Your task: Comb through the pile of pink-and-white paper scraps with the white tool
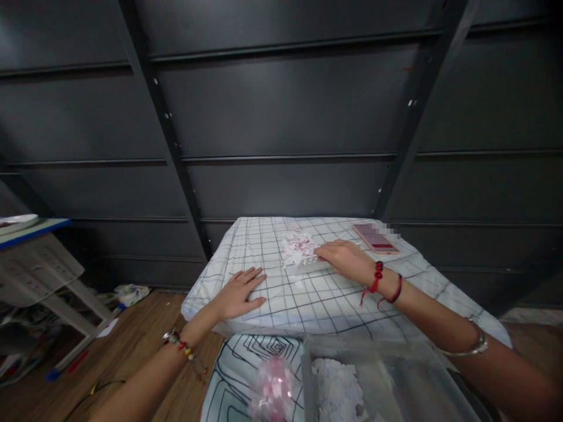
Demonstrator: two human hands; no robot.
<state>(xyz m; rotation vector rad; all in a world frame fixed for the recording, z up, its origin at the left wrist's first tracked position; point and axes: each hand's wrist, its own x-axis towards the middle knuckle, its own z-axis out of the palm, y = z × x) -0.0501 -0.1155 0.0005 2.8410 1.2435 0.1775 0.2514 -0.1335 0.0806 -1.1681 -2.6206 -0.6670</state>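
Observation:
My left hand lies flat on the checked white cloth, fingers stretched and slightly spread, holding nothing. Farther right, my right hand has its fingers closed on a pale, see-through plastic piece with holes. Its full shape is partly hidden by the hand. Just beyond that piece is a small heap of white paper scraps with pinkish-red marks. A pink phone rests on the cloth to the right of my right hand.
Close to me stands a clear plastic box with torn white paper inside. Beside it, a pink item in clear plastic wrap lies on a patterned surface. A desk is at left; a dark panelled wall rises behind.

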